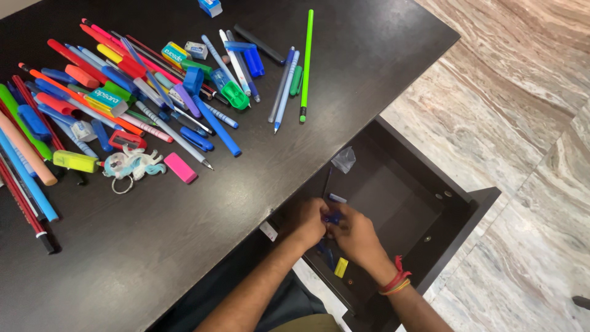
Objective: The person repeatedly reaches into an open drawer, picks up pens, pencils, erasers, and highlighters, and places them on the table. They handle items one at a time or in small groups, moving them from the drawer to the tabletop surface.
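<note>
Both hands are down inside an open dark drawer point(430, 203) that juts out from under the edge of the dark tabletop point(184, 246). The left hand point(307, 222) and the right hand point(355, 237) meet over a small blue item point(332, 216), with the fingers of both curled closed around it; it is too small and too covered to tell what kind of thing it is. The right wrist wears red and yellow thread bands point(396, 283). Just beside the hands, on the drawer floor, lie a small yellow piece point(340, 267) nearer the person and a small pale blue piece point(337, 198) farther in, while a crumpled clear plastic wrapper point(344, 160) sits near the drawer's back corner. On the tabletop, well apart from the hands, a loose heap of pens, pencils, markers and sharpeners point(123, 92) spreads across the left side. A pink eraser point(180, 167) lies at the heap's near edge, next to a pale unicorn keyring point(132, 163). A bright green pencil point(305, 64) lies apart at the right of the heap. Marble-patterned floor point(522, 92) shows to the right.
</note>
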